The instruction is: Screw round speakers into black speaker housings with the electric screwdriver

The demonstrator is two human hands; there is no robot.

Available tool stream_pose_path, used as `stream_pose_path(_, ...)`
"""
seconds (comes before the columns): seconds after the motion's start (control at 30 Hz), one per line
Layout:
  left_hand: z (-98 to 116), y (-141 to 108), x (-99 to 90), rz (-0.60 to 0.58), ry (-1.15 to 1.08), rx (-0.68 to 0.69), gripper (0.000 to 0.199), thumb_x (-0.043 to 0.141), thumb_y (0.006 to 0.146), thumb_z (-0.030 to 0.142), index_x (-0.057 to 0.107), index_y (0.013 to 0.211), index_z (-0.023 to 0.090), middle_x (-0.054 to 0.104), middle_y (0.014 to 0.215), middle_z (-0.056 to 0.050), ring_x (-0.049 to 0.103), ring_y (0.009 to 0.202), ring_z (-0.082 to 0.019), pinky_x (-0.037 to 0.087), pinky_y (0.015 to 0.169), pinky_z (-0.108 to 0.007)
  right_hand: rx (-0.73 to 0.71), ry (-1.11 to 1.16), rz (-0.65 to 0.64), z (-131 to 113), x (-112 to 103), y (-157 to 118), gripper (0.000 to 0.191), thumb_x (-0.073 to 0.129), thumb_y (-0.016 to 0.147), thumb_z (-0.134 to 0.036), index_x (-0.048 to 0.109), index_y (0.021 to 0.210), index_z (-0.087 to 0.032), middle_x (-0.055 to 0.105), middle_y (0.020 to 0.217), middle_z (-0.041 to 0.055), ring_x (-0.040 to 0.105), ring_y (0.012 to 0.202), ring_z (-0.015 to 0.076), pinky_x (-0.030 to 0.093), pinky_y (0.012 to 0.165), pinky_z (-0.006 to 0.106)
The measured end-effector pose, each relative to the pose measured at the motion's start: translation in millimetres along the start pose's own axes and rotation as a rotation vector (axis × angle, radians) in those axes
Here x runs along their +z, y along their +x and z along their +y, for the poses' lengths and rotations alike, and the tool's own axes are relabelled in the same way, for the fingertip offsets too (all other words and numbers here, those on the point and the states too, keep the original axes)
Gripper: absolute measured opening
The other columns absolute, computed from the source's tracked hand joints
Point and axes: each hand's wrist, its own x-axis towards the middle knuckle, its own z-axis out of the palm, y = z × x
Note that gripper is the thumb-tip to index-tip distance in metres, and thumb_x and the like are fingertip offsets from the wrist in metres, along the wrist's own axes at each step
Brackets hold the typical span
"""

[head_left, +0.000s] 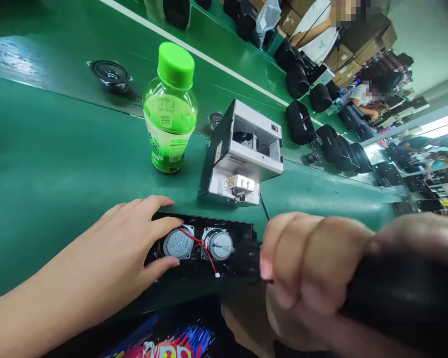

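Observation:
A black speaker housing (242, 233) lies in front of me with two round speaker drivers (179, 244) showing their magnet backs. A thin red wire (210, 256) with a small white plug runs across them. My left hand (149, 238) grips the housing's left end, thumb on the near side and fingers on the far side. My right hand (302, 263) is closed around a black electric screwdriver (403, 293), blurred by motion. Its dark tip end points left over the right part of the housing; whether it touches is hidden by blur.
Beyond the housing stands a grey-and-black screw feeder (242, 154). A green drink bottle (169, 109) is left of it. A loose speaker (111, 74) lies farther back on the green bench (78, 159). Black speaker boxes (300, 122) line the far side, where other people work.

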Motion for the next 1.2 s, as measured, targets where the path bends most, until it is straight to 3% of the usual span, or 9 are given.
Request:
stream_pose_path(0.07,1,4,-3.7,-0.038,-0.024,-0.023,0.041,0.095,0.100,0.049,0.092,0.141,0.042,0.084,0.161,-0.011,0.089,0.133,-0.045,0.076,0.113,-0.073,-0.050,0.047,-0.086,5,12,-11,0.013,0.088,0.123,-0.049,0.088,0.125,-0.036,0.071,0.070,-0.0077,0.078,0.056,0.0192,0.076,0.072,0.038)
stream_pose_path(0.2,7,10,-10.0,-0.113,-0.064,-0.074,0.044,0.100,0.098,0.053,0.096,0.140,0.043,0.084,0.165,-0.010,0.088,0.137,-0.047,0.076,0.116,-0.077,-0.128,0.071,-0.084,31,29,-20,0.034,0.054,0.138,-0.031,0.087,0.130,-0.030,0.066,0.068,-0.0074,0.075,0.052,0.0161,0.073,0.065,0.030)
stream_pose_path(0.3,11,14,-12.8,-0.144,-0.061,-0.100,0.040,0.101,0.097,0.052,0.098,0.136,0.043,0.084,0.164,-0.011,0.088,0.135,-0.049,0.075,0.115,-0.080,-0.152,0.054,-0.087,36,25,-20,0.031,0.058,0.137,-0.034,0.089,0.139,-0.033,0.067,0.068,-0.0079,0.073,0.051,0.0153,0.072,0.065,0.030)
stream_pose_path(0.47,13,18,-13.5,-0.128,-0.053,-0.098,0.039,0.101,0.097,0.053,0.098,0.135,0.042,0.084,0.162,-0.012,0.089,0.131,-0.049,0.075,0.115,-0.080,0.105,-0.026,-0.215,20,10,-22,0.037,0.058,0.136,-0.044,0.093,0.149,-0.047,0.083,0.078,-0.0009,0.087,0.069,0.0248,0.081,0.083,0.047)
stream_pose_path(0.6,11,16,-12.3,-0.114,-0.052,-0.082,0.039,0.097,0.101,0.057,0.098,0.137,0.041,0.084,0.160,-0.013,0.089,0.131,-0.048,0.075,0.116,-0.078,0.052,-0.005,-0.046,22,17,-28,0.034,0.063,0.135,-0.046,0.096,0.144,-0.048,0.078,0.073,-0.0033,0.079,0.061,0.0228,0.077,0.072,0.043)
stream_pose_path(0.8,11,15,-12.4,-0.108,-0.089,-0.104,0.039,0.098,0.100,0.056,0.099,0.137,0.042,0.083,0.162,-0.013,0.087,0.134,-0.049,0.074,0.118,-0.078,0.082,-0.024,-0.143,22,14,-28,0.036,0.061,0.134,-0.043,0.095,0.147,-0.047,0.080,0.077,-0.0017,0.084,0.067,0.0245,0.079,0.076,0.045)
stream_pose_path(1.2,15,17,-14.0,-0.112,-0.059,-0.093,0.036,0.097,0.101,0.054,0.098,0.133,0.039,0.085,0.158,-0.014,0.088,0.133,-0.048,0.074,0.116,-0.076,0.016,-0.033,-0.108,23,21,-28,0.035,0.059,0.136,-0.043,0.094,0.144,-0.044,0.074,0.071,-0.0053,0.079,0.058,0.0216,0.077,0.069,0.040)
